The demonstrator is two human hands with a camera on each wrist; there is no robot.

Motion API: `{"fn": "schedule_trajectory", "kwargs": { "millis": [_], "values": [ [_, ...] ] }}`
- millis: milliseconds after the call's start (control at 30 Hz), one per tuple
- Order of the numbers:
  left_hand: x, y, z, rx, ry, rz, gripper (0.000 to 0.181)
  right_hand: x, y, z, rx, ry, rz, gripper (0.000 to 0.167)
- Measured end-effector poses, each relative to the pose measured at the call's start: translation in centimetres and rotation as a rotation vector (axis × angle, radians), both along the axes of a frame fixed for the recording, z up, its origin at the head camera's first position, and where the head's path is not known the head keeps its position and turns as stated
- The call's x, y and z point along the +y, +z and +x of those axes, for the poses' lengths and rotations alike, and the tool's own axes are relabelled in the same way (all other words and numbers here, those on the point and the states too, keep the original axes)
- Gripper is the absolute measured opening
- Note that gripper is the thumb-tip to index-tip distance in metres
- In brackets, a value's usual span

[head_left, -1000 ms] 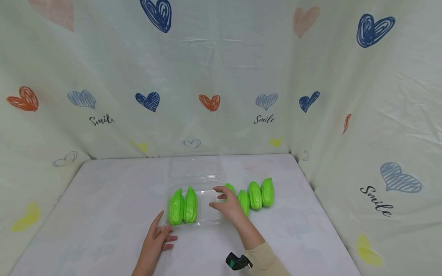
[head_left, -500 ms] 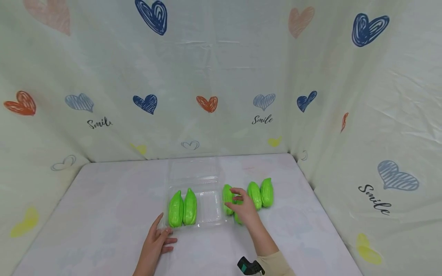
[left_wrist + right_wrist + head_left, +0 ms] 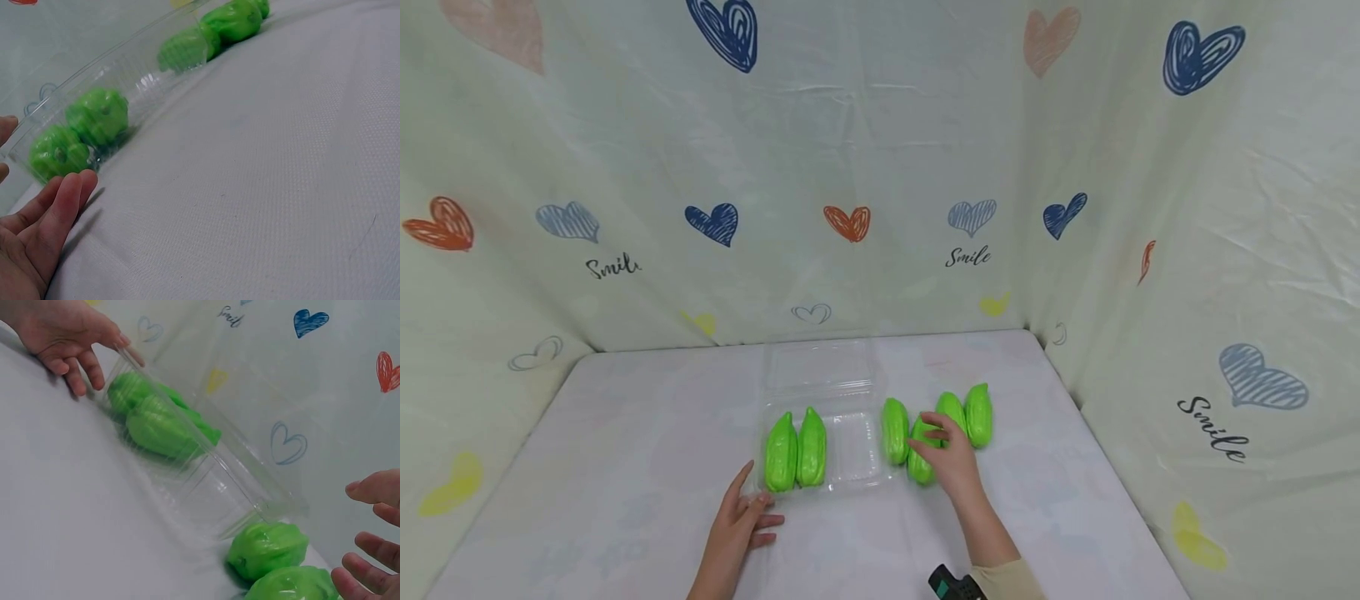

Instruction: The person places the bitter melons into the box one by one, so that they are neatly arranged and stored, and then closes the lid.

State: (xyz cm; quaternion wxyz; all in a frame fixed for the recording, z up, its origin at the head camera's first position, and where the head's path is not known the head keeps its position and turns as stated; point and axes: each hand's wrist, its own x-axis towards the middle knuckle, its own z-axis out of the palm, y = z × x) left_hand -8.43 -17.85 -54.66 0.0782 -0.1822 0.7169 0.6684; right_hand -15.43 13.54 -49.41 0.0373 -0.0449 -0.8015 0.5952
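A clear plastic clamshell box (image 3: 854,450) lies with its lid (image 3: 820,367) folded back. Inside, at the left, are two bright green, ridged, gourd-like pieces (image 3: 781,452) side by side. My left hand (image 3: 739,518) rests at the box's front left corner, fingers extended; in the right wrist view its fingertips (image 3: 123,340) touch the rim. My right hand (image 3: 953,461) hovers over a green piece (image 3: 922,467) outside the box, thumb and fingers apart. In the right wrist view nothing is between those fingers (image 3: 372,484), and two loose green pieces (image 3: 269,549) are near them.
Another loose green piece (image 3: 895,431) lies just right of the box, with two more (image 3: 979,415) farther right. The table (image 3: 647,450) has a pale cloth, and a heart-printed curtain (image 3: 790,167) hangs behind it and at both sides.
My right hand has moved right, away from the box and over the loose green pieces, uncovering the one nearest the box. The left hand has stayed at the corner.
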Motion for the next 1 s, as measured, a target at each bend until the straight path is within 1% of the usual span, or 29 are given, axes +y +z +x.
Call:
{"fn": "schedule_trajectory", "kwargs": {
  "millis": [267, 433, 567, 700, 900, 1000],
  "values": [
    [0.1, -0.1, 0.0, -0.007, 0.007, -0.001, 0.073, 0.9, -0.8, 0.9, -0.04, -0.046, 0.007, 0.045],
    [0.2, 0.0, -0.1, -0.02, 0.014, 0.0, 0.073, 1.1, -1.0, 1.4, -0.034, -0.047, 0.01, 0.044],
    [0.2, 0.2, 0.0, -0.014, 0.014, 0.005, 0.076, 1.3, -1.3, 1.7, -0.033, -0.06, 0.028, 0.043],
    [0.2, 0.3, 0.1, -0.008, 0.016, 0.01, 0.075, 1.3, -1.9, 1.9, -0.036, -0.08, 0.029, 0.043],
    [0.2, 0.2, 0.1, -0.007, 0.012, 0.011, 0.074, 1.1, -3.1, 2.4, -0.042, -0.134, 0.019, 0.041],
    [0.1, 0.2, 0.2, -0.003, 0.012, 0.013, 0.074, 1.0, -3.6, 2.6, -0.026, -0.142, 0.021, 0.04]
  ]
}}
